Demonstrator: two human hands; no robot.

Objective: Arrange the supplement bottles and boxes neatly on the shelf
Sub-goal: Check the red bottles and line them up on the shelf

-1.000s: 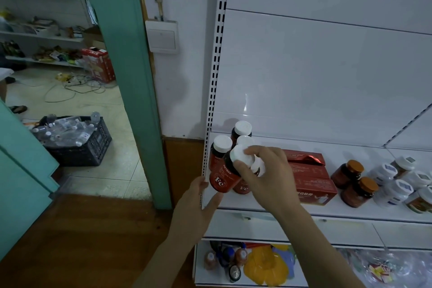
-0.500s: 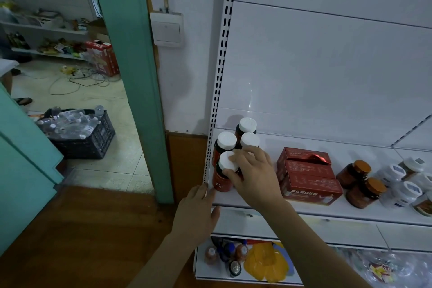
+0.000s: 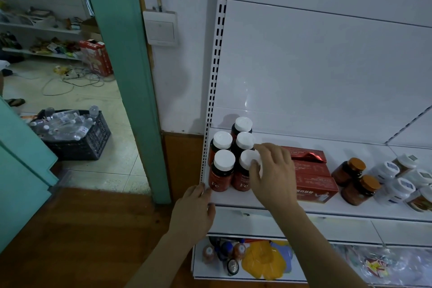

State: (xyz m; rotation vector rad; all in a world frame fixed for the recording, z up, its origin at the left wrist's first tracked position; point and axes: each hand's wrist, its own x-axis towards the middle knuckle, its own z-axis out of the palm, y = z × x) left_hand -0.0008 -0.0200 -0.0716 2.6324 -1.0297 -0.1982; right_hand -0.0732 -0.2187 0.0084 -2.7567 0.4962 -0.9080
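Several red supplement bottles with white caps stand grouped at the left end of the white shelf (image 3: 327, 209). The front-left red bottle (image 3: 222, 172) stands free. My right hand (image 3: 273, 172) grips the cap of the front-right red bottle (image 3: 242, 179), thumb in front and fingers curled over the top. My left hand (image 3: 194, 208) rests, fingers relaxed, against the shelf's left front corner and holds nothing. Stacked red boxes (image 3: 313, 182) lie right of the bottles, partly hidden behind my right hand.
Two brown jars with orange lids (image 3: 355, 180) and several white bottles (image 3: 397, 184) stand further right on the shelf. The lower shelf holds small bottles and a yellow object (image 3: 261, 262). A green door frame (image 3: 126, 77) and a black crate of plastic bottles (image 3: 77, 138) are at left.
My right hand lowered a tilted red bottle, stood it at the front left of the group, then shifted onto the front-right bottle's cap. My left hand stayed at the shelf corner.
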